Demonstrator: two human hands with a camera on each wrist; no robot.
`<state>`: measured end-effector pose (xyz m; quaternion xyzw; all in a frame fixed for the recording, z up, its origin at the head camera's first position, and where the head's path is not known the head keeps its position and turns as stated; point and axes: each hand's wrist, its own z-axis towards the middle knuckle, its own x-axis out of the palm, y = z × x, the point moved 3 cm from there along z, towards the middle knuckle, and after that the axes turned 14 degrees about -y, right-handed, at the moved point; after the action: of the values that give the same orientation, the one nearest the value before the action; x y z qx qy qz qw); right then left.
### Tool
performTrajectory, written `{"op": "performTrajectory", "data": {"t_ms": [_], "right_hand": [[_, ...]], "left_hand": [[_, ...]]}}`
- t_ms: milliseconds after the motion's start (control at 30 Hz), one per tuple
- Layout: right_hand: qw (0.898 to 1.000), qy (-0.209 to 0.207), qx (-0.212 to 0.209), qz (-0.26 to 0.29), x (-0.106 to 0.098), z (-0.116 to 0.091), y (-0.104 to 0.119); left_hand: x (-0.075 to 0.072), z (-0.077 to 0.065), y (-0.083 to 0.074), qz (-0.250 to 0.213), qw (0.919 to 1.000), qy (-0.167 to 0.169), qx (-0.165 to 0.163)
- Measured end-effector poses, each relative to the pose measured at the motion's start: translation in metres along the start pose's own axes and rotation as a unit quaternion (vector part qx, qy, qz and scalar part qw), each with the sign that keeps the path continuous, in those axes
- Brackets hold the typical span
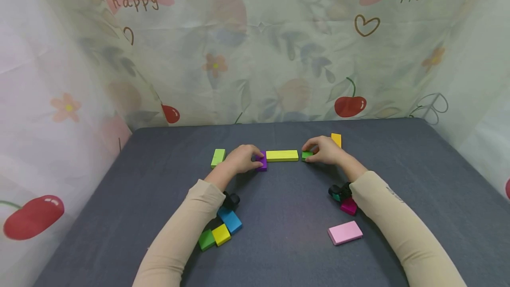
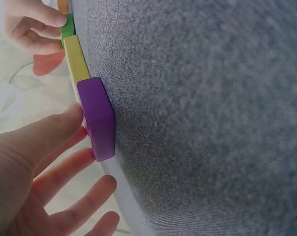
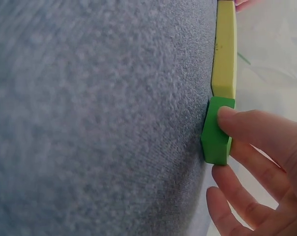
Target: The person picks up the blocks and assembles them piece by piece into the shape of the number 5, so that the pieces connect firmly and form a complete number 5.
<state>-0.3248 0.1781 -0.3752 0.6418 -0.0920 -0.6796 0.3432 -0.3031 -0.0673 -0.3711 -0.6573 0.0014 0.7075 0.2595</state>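
A purple block point(image 1: 263, 161) stands at the left end of a long yellow block point(image 1: 282, 156). My left hand point(image 1: 241, 158) touches its left side with the thumb and fingertips, the other fingers spread and relaxed in the left wrist view. At the yellow block's right end is a green block point(image 3: 217, 140), a narrow gap between them in the head view. My right hand point(image 1: 324, 150) pinches this green block, with the thumb point(image 3: 229, 118) on its near face and fingers behind. The lime-green block point(image 1: 218, 157) lies just left of my left hand.
An orange block point(image 1: 336, 139) sits behind my right hand. Near the left forearm lie blue point(image 1: 230, 220), yellow point(image 1: 221, 234) and green point(image 1: 207, 239) blocks. By the right forearm are magenta point(image 1: 349, 206) and pink point(image 1: 345, 233) blocks. A patterned curtain point(image 1: 260, 56) stands behind the table.
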Motion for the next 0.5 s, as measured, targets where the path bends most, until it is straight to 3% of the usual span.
{"op": "performTrajectory", "data": {"t_ms": [500], "right_hand": [[1.000, -0.014, -0.005, 0.004, 0.0058, 0.0019, 0.0042]], "left_hand": [[0.0019, 0.0007, 0.0015, -0.005, 1.0000, -0.001, -0.009]]}}
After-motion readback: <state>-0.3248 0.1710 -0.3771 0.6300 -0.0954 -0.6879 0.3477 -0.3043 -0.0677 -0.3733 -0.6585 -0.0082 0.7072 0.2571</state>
